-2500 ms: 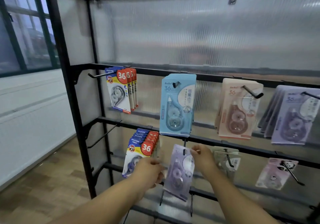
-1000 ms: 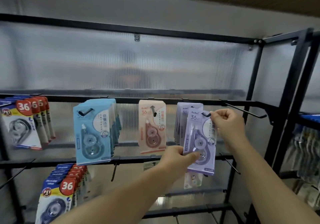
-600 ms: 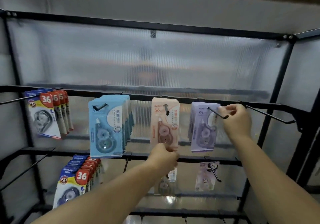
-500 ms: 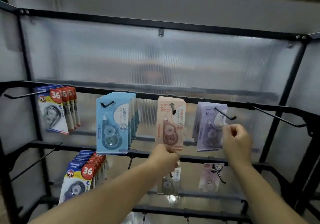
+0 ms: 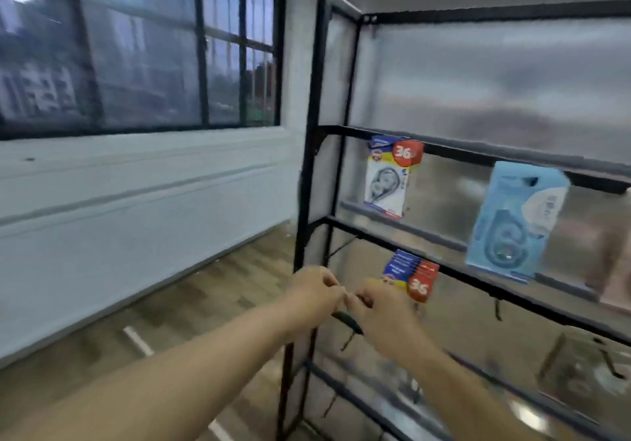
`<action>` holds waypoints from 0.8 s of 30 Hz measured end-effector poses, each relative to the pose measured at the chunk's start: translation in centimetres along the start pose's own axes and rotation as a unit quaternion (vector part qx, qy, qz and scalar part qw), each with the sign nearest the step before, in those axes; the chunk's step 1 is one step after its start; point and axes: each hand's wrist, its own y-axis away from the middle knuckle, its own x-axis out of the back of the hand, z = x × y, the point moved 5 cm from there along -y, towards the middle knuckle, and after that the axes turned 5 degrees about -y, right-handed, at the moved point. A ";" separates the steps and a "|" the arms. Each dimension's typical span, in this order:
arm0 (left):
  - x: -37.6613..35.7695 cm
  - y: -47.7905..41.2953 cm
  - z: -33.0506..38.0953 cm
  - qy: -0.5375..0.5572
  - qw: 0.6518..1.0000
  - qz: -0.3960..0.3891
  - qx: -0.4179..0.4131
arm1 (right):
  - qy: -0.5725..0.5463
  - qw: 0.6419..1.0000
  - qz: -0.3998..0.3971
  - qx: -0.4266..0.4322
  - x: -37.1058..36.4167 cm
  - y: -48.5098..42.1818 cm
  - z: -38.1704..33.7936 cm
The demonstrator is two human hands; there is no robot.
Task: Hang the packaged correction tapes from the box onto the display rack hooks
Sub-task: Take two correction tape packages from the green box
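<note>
Blurred view: a left hand (image 5: 314, 292) and a right hand (image 5: 384, 309) meet before the left post of a black metal display rack (image 5: 309, 181), above a black wire hook (image 5: 348, 321). Fingers curl, tips touching, but whether they pinch anything I cannot tell. Correction tapes hang on the rack: a yellow-and-white pack (image 5: 387, 177) and a pale blue pack (image 5: 512, 218) up top, with a blue-and-red stack (image 5: 413, 275) beside the right hand.

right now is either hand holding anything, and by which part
Cannot tell. The left hand and right hand meet, fingers curled, by a black hook; nothing shows in them, and blur hides any pinch.
</note>
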 end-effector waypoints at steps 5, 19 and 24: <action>20.1 8.0 -18.3 -0.034 0.980 0.157 0.117 | -0.040 0.978 -0.174 0.112 -20.9 -2.4 -20.0; 51.6 36.1 -48.3 -0.042 0.829 0.404 0.385 | -0.049 0.822 -0.423 0.378 -56.0 5.8 -59.7; 59.7 38.4 -55.5 -0.037 0.790 0.433 0.433 | -0.059 0.782 -0.468 0.409 -65.1 5.6 -67.8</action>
